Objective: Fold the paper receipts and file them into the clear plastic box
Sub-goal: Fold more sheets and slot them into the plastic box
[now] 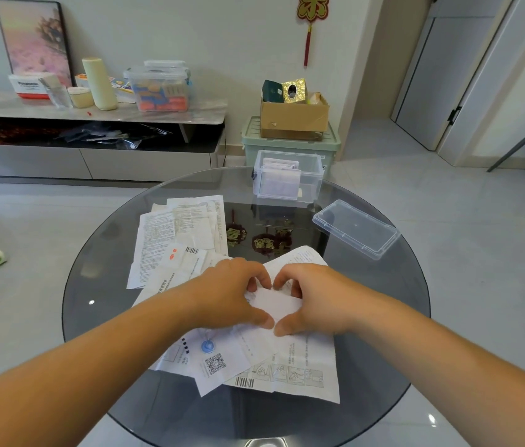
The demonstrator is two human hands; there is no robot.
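Nearest: loose sheets spread over near half of the round glass surface (93, 285). There's a barcode sheet (299, 372) w/ pictograms at right and a QR-code sheet (214, 362) at left, overlapping.

On top of them both hands meet, approx. mid-surface. The left hand (232, 295) and right hand (312, 298) each have fingers (262, 279) curled, thumb + forefinger pinching a small white receipt (275, 304) from opp. sides. Thumbs nearly touch at its near edge, forefingers at its far edge. Receipt sits betw. the hands, resting on the sheets.

Farther, left of centre: receipt pile (177, 233), printed slips overlapping, flat on the surface.

Right, beyond the right hand: clear lid (356, 229), lying apart from the box.

Far edge of surface: clear plastic box (288, 175), open-topped, folded papers standing inside toward its left side.

Behind, on the floor: green bin (290, 146) w/ cardboard box (293, 117) on it.
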